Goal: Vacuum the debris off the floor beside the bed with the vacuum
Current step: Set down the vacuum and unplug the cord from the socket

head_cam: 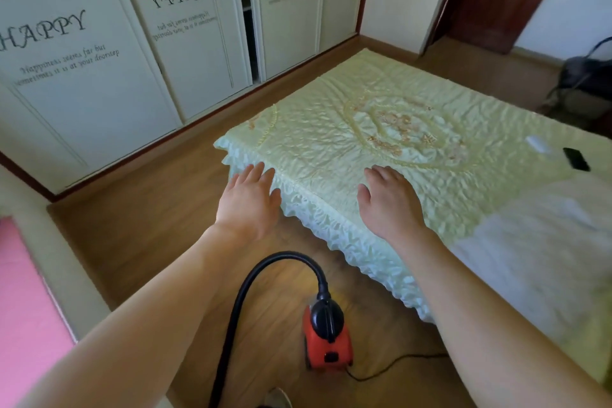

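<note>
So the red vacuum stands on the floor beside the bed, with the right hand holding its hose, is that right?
Not quite: in the head view the right hand is open over the bed, not holding the hose. The rest is right.

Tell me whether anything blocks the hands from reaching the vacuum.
Nothing visible does. The left hand and right hand are open by the bed; the vacuum stands on the floor below, between the forearms, hose arching free.
</note>
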The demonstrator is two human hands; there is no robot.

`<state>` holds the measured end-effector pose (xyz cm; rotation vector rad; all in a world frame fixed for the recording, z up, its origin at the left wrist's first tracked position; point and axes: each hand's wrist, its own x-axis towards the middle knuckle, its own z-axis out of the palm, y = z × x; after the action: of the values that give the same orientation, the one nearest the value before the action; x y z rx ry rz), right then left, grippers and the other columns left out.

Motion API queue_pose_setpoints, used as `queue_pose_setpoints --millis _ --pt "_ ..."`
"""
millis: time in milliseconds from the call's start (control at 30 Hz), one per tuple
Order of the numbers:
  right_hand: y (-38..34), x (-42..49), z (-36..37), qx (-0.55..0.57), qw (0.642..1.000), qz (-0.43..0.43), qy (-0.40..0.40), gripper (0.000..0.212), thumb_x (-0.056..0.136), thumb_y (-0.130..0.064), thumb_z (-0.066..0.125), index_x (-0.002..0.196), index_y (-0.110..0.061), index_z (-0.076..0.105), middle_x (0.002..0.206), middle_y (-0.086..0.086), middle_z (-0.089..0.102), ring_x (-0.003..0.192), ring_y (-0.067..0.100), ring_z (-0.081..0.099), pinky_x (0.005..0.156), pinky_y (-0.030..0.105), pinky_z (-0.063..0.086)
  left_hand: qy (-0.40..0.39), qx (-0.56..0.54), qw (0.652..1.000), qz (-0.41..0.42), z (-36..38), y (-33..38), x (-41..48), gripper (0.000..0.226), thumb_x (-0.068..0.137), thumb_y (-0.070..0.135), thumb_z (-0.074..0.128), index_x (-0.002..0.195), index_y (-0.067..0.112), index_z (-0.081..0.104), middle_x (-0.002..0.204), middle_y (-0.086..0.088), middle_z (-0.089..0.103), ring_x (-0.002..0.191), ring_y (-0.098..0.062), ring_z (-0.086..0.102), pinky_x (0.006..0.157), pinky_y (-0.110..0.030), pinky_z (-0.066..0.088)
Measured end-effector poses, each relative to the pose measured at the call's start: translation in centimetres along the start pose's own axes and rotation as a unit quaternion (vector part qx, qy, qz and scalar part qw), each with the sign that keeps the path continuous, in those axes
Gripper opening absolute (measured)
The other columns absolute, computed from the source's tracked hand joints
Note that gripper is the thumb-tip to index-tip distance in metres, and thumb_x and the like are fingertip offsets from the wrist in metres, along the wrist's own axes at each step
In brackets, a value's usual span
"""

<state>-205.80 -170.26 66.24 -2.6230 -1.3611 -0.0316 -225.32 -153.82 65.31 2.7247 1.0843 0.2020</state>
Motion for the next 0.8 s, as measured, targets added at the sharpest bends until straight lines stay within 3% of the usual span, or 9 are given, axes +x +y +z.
queue_pose_setpoints --millis 367,600,700,800 --pt "13.2 -10.6 -4.0 -0.022 0.994 0.108 0.020 0.043 0.102 -0.025 0.044 0.134 0.001 0.056 0.136 0.016 0.058 0.128 0.034 0.050 0.110 0.045 0.037 -0.030 -0.012 0.995 0.098 2.4 14.9 -2.1 0.057 0.107 0.038 0.035 0.159 0.017 0.027 0.168 -0.006 0.021 0.156 -0.023 0.014 0.126 -0.040 0.012" --pt "21.9 -18.8 -7.4 -0.043 0.977 0.207 0.016 0.046 0.104 -0.028 0.039 0.140 -0.002 0.051 0.143 0.014 0.053 0.134 0.031 0.045 0.114 0.041 0.031 -0.061 -0.013 0.979 0.196 5.1 26.4 -3.6 0.058 0.107 0.038 0.033 0.160 0.015 0.025 0.168 -0.007 0.021 0.156 -0.025 0.013 0.127 -0.042 0.011" --pt "25.2 -22.0 -8.6 -0.031 0.963 0.264 0.036 0.045 0.104 -0.028 0.040 0.138 -0.001 0.052 0.141 0.015 0.055 0.131 0.032 0.047 0.111 0.042 0.035 -0.072 -0.023 0.967 0.244 6.3 31.2 -3.8 0.057 0.107 0.037 0.034 0.159 0.015 0.027 0.167 -0.008 0.022 0.155 -0.025 0.015 0.126 -0.042 0.012" --pt "27.8 -25.1 -9.3 -0.023 0.947 0.318 0.043 0.041 0.103 -0.028 0.038 0.128 -0.002 0.058 0.126 0.013 0.062 0.116 0.032 0.056 0.098 0.044 0.046 -0.082 -0.026 0.953 0.290 7.6 35.5 -3.8 0.057 0.107 0.036 0.036 0.159 0.015 0.028 0.166 -0.009 0.025 0.155 -0.026 0.018 0.125 -0.041 0.014"
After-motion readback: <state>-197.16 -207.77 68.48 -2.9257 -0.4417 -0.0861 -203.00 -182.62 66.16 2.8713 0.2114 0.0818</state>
